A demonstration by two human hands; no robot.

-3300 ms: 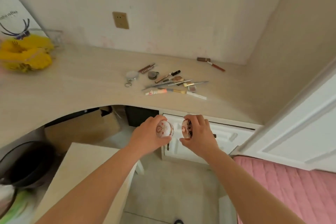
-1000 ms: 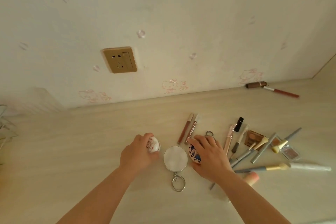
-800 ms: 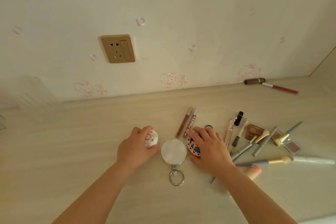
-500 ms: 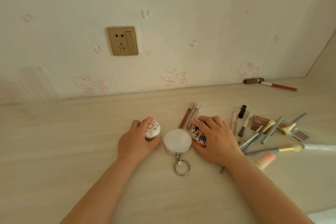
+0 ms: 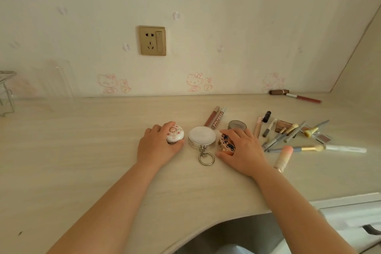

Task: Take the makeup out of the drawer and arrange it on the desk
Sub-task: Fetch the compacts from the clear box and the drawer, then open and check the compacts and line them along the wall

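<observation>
Left hand (image 5: 158, 146) rests on the worktop (image 5: 82, 150), its grip curled round a white floral compact (image 5: 175, 134) that sits on the surface under the fingertips. Right hand (image 5: 242, 148) likewise rests low on the worktop, its grip closed round a dark-patterned compact (image 5: 226, 144), held tilted on edge between thumb and fingers.

Between the two hands, just apart from each, lies a round silver case (image 5: 202, 135) with a key ring (image 5: 206, 158) trailing toward the front edge. Two slim lip tubes (image 5: 215, 117) lie side by side behind it, angled toward the wall. A small grey pot (image 5: 237, 125) stands just behind the right hand's fingers.

To the right, a crowded cluster: brushes (image 5: 288, 134) overlapping, a black-capped tube (image 5: 267, 116), a brown palette (image 5: 283, 125) and a pink stick (image 5: 284, 158) lying nearest the right wrist. A clear-handled tool (image 5: 344, 148) extends furthest right. Well apart, against the back wall near the corner, lies a brown-capped wand (image 5: 294, 96).

Left of the left hand the worktop surface runs bare to a wire rack (image 5: 6, 93) at the far left edge. The front edge curves inward beneath the forearms; white drawer fronts (image 5: 350, 218) show below it at right. A gold wall socket (image 5: 152, 40) sits above the work area.
</observation>
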